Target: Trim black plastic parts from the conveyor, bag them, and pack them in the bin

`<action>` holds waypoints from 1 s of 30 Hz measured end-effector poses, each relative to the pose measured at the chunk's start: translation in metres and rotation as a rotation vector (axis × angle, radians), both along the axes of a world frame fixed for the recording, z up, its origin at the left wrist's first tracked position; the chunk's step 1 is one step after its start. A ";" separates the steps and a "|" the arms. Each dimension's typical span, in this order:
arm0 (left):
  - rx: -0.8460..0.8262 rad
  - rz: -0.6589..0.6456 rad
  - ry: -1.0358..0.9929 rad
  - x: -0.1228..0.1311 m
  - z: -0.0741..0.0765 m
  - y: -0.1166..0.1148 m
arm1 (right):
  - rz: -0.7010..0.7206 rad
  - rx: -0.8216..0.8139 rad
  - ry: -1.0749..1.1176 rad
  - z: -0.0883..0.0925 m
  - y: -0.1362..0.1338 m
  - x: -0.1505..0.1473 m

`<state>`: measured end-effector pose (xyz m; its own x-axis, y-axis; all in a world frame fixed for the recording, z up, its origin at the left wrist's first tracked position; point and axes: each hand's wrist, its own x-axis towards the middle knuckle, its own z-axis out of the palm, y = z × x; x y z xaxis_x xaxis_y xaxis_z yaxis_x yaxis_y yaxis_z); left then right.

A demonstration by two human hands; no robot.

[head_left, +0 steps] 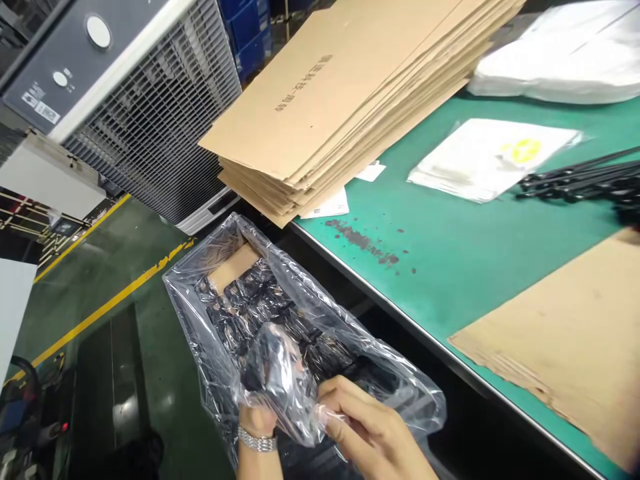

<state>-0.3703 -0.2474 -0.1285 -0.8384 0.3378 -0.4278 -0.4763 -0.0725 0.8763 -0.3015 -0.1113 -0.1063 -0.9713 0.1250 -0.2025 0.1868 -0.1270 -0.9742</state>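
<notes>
A clear plastic bag (283,380) with something dark inside is held over a bin lined with clear plastic film (183,300). My left hand (257,420), with a metal-band watch (257,440) at the wrist, grips the bag from behind and below; its fingers are mostly hidden. At the bag's right end, my right hand (367,427) pinches the plastic between thumb and fingers. Below, several black items in clear wrapping (260,303) fill the lined bin, and a brown cardboard piece (234,268) stands at its far end.
On the green table (440,267) lie stacked cardboard sheets (310,100), white plastic bags (480,160), thin black rods (590,180) and more flat cardboard (570,340). A grey machine with a grille (160,113) stands at the upper left. The table edge runs along the bin's right.
</notes>
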 end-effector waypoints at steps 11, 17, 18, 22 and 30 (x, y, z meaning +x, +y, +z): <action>-0.422 -0.471 0.351 -0.036 0.022 -0.032 | -0.094 -0.858 -0.494 -0.016 -0.041 -0.053; -0.636 -0.101 0.267 -0.054 -0.015 -0.041 | -0.290 -0.740 -0.503 -0.044 -0.068 -0.086; -0.658 -0.046 0.256 -0.058 -0.020 -0.042 | -0.249 -0.697 -0.482 -0.046 -0.072 -0.093; -0.767 0.110 0.261 -0.076 -0.041 -0.044 | -0.082 -0.428 -0.388 -0.060 -0.090 -0.127; -0.906 0.276 0.278 -0.129 -0.097 -0.056 | 0.134 0.111 -0.310 -0.148 -0.110 -0.226</action>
<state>-0.4997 -0.3030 -0.2258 -0.9483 -0.2434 -0.2036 -0.3125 0.6038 0.7333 -0.5274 -0.2217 -0.2548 -0.8752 0.0389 -0.4823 0.4833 0.0223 -0.8752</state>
